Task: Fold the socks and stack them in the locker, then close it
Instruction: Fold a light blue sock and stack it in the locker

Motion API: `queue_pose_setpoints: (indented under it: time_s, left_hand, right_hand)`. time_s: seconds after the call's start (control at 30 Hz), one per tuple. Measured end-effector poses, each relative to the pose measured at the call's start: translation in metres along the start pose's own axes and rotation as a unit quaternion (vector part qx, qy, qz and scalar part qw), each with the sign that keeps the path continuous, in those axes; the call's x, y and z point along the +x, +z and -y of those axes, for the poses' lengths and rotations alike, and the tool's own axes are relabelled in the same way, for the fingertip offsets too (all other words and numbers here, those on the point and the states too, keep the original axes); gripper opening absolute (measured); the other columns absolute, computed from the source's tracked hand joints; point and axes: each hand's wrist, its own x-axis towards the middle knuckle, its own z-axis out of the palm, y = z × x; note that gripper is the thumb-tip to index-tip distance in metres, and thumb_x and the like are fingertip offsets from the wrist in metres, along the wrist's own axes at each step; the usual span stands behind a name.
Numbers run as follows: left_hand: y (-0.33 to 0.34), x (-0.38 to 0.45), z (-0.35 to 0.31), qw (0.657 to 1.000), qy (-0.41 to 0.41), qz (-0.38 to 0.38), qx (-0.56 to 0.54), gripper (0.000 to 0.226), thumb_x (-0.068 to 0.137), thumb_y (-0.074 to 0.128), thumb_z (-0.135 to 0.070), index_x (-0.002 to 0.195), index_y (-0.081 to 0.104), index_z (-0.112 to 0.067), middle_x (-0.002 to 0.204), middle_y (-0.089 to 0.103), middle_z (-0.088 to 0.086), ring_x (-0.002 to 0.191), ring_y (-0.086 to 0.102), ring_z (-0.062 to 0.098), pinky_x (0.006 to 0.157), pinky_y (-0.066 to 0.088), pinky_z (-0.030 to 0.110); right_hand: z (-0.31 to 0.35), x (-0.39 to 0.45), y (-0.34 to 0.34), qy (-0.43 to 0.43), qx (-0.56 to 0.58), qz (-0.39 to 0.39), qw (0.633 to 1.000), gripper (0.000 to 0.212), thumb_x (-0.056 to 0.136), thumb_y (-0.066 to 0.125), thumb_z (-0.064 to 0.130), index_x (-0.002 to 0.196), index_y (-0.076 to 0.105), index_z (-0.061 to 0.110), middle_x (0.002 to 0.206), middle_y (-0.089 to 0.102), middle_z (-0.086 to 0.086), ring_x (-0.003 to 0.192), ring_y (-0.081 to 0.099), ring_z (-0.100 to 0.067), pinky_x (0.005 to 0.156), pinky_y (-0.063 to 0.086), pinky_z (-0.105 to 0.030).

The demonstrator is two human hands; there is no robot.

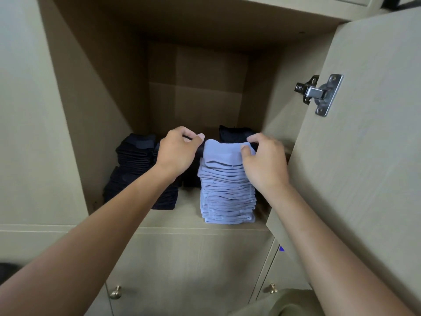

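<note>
A tall stack of folded light-blue socks (226,192) stands at the front right of the open locker's shelf (186,215). My right hand (264,160) pinches the right edge of the top blue sock (222,151) on that stack. My left hand (177,149) hovers just left of the stack top with fingers curled, thumb and fingertips close together over something dark that I cannot make out. Stacks of folded dark navy socks (134,156) fill the left of the shelf, and another dark stack (234,133) stands behind the blue one.
The locker door (364,133) stands open on the right, its metal hinge (319,93) near my right hand. Flat cardboard (200,87) leans against the back wall. Lower cabinet doors with brass knobs (115,292) are shut below the shelf.
</note>
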Motion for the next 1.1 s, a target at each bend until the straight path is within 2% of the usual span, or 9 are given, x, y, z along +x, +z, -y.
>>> queue_pose_setpoints:
  time_s: [0.13,0.3,0.4,0.6,0.73,0.8,0.9,1.1]
  left_hand:
    - [-0.025,-0.014,-0.008,0.997,0.03,0.01,0.066,0.02,0.096,0.064,-0.041,0.092,0.067,-0.022,0.086,0.074,0.0,0.082,0.069,0.017,0.08,0.058,0.037]
    - [-0.06,-0.053,-0.003,0.978,0.07,0.002,0.196,0.025,0.098,0.062,-0.038,0.082,0.057,-0.021,0.07,0.066,-0.002,0.069,0.063,0.015,0.067,0.051,0.034]
    - [-0.087,-0.077,0.008,0.961,0.082,0.001,0.263,0.023,0.098,0.06,-0.041,0.082,0.053,-0.026,0.071,0.064,-0.005,0.068,0.061,0.013,0.065,0.052,0.035]
    - [-0.144,-0.117,0.031,0.946,0.068,0.011,0.318,0.022,0.096,0.063,-0.038,0.079,0.054,-0.027,0.068,0.063,-0.008,0.066,0.057,0.008,0.068,0.053,0.04]
    - [-0.18,-0.144,0.042,0.935,0.036,0.045,0.35,0.018,0.097,0.062,-0.043,0.083,0.056,-0.033,0.084,0.065,-0.016,0.073,0.056,-0.004,0.065,0.046,0.029]
    - [-0.197,-0.154,0.041,0.926,0.02,0.058,0.372,0.016,0.097,0.061,-0.044,0.086,0.057,-0.034,0.088,0.064,-0.019,0.079,0.056,-0.008,0.066,0.043,0.024]
    - [-0.223,-0.17,0.039,0.918,-0.015,0.068,0.389,0.014,0.097,0.061,-0.046,0.089,0.06,-0.034,0.09,0.064,-0.019,0.077,0.059,-0.001,0.066,0.043,0.02]
    - [-0.284,-0.196,0.055,0.909,-0.094,0.025,0.404,0.013,0.095,0.064,-0.045,0.089,0.062,-0.033,0.094,0.066,-0.017,0.082,0.063,0.004,0.077,0.049,0.032]
  right_hand:
    - [0.013,-0.011,-0.001,-0.076,0.025,-0.013,0.997,0.014,0.099,0.056,0.023,0.107,0.066,0.018,0.104,0.064,0.002,0.106,0.053,-0.02,0.087,0.045,-0.034]
    - [0.035,-0.037,0.002,-0.147,0.072,-0.005,0.986,0.001,0.097,0.057,0.02,0.097,0.057,0.02,0.086,0.055,0.008,0.09,0.048,-0.014,0.08,0.043,-0.035]
    - [0.051,-0.055,0.005,-0.185,0.098,0.054,0.976,0.004,0.097,0.058,0.023,0.094,0.056,0.022,0.08,0.055,0.009,0.088,0.05,-0.013,0.077,0.045,-0.035]
    - [0.077,-0.083,0.017,-0.233,0.106,0.243,0.936,0.009,0.098,0.059,0.033,0.094,0.05,0.031,0.074,0.055,0.007,0.075,0.052,-0.009,0.069,0.049,-0.038]
    - [0.095,-0.101,0.029,-0.262,0.104,0.33,0.901,0.01,0.096,0.059,0.039,0.093,0.053,0.032,0.076,0.057,0.008,0.075,0.055,-0.009,0.068,0.051,-0.038]
    - [0.106,-0.108,0.036,-0.268,0.112,0.362,0.886,0.01,0.094,0.059,0.041,0.092,0.054,0.033,0.078,0.06,0.008,0.075,0.057,-0.008,0.071,0.054,-0.039]
    - [0.122,-0.118,0.048,-0.279,0.124,0.392,0.868,0.009,0.092,0.06,0.042,0.094,0.056,0.034,0.08,0.062,0.01,0.076,0.058,-0.006,0.074,0.056,-0.041]
    - [0.164,-0.136,0.061,-0.3,0.159,0.431,0.836,0.011,0.092,0.062,0.043,0.094,0.061,0.032,0.083,0.065,0.011,0.074,0.059,-0.005,0.076,0.056,-0.04]
